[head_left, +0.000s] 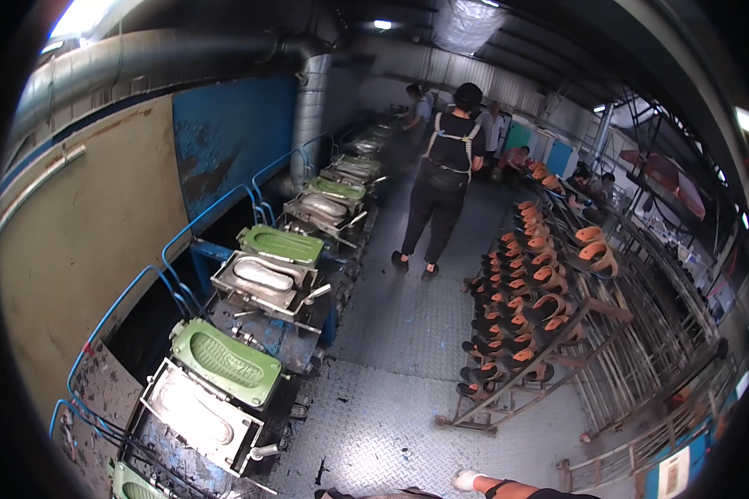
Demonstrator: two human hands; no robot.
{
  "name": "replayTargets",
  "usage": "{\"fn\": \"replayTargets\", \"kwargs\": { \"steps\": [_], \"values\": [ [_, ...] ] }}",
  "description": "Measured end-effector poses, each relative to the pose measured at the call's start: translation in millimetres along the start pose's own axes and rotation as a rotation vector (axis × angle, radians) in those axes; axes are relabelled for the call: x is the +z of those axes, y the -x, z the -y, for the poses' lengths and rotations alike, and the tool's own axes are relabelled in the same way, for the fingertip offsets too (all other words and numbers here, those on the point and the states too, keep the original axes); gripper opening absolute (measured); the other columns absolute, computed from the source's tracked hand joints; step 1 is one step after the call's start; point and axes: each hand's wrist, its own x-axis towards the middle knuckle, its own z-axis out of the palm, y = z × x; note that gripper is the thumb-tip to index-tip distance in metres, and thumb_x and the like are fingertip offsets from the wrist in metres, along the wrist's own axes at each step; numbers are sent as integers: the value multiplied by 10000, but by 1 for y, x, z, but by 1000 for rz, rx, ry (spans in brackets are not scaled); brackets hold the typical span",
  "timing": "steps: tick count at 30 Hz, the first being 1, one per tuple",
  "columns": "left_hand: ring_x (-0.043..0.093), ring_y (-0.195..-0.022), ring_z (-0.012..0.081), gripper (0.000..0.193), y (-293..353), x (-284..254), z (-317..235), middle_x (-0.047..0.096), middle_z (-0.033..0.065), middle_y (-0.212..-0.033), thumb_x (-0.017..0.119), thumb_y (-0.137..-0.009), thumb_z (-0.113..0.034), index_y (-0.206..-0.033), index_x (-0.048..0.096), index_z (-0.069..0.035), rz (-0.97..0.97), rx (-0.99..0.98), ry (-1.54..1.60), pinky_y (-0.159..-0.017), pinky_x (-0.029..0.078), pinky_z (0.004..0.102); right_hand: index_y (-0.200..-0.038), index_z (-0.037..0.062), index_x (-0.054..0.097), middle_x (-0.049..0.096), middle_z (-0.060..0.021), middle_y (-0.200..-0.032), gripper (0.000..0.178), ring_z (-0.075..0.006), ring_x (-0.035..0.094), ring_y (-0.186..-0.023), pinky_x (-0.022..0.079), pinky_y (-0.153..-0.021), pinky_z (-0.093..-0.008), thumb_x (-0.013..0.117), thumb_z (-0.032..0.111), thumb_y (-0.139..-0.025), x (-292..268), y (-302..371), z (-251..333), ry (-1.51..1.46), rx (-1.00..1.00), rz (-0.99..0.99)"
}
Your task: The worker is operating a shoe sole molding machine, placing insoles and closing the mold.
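At the bottom edge, right of centre, my right hand (468,480) shows in a white glove, held low over the metal floor. Its fingers are too small and foreshortened to make out, and nothing plainly shows in it. A dark band crosses the forearm behind it. My left hand is out of the picture. To the left stands a row of hinged shoe-sole moulds. The nearest full one lies open, its green sole-patterned plate (227,363) tipped up behind a bright silver plate (195,413). Another open mould with a silver foot-shaped plate (263,274) sits beyond it.
A metal rack (508,402) on the right carries rows of orange and black footwear (520,320). Ahead in the aisle a person (449,166) in dark clothes stands facing away. Blue tube rails (175,241) run behind the moulds. Treadplate flooring (379,399) lies between.
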Motion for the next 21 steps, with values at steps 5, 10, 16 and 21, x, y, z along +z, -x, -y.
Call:
{"fn": "replayTargets", "kwargs": {
  "steps": [5, 10, 16, 21],
  "values": [
    [678, -900, 293, 279, 28, 37, -58, 721, 151, -956, 554, -984, -259, -836, 667, -52, -16, 214, -264, -764, 527, 450, -1222, 49, 717, 737, -178, -1204, 580, -337, 692, -1134, 517, -983, -403, 576, 484, -865, -6, 25, -2, -206, -153, -224],
    [676, -897, 298, 262, 42, 97, -103, 718, 151, -954, 562, -973, -253, -844, 670, -52, 28, 378, -461, -762, 526, 452, -1218, 54, 722, 735, -182, -1209, 568, -342, 694, -1133, 519, -981, -409, 581, 473, -862, -15, -3, -42, -166, -253, -261],
    [673, -893, 304, 243, 53, 173, -159, 715, 152, -951, 571, -958, -247, -853, 673, -53, 139, 505, -661, -761, 526, 455, -1204, 64, 737, 717, -207, -1245, 554, -359, 679, -1173, 516, -995, -436, 601, 470, -852, -3, -78, -174, -43, -212, -114],
    [670, -889, 309, 228, 43, 211, -193, 712, 152, -949, 579, -946, -242, -861, 675, -54, 236, 593, -776, -760, 526, 458, -1039, 70, 758, 733, -179, -1082, 372, -338, 700, -1012, 544, -854, -473, 601, 350, -851, 26, -84, -205, 321, -321, -268]
  ]
}}
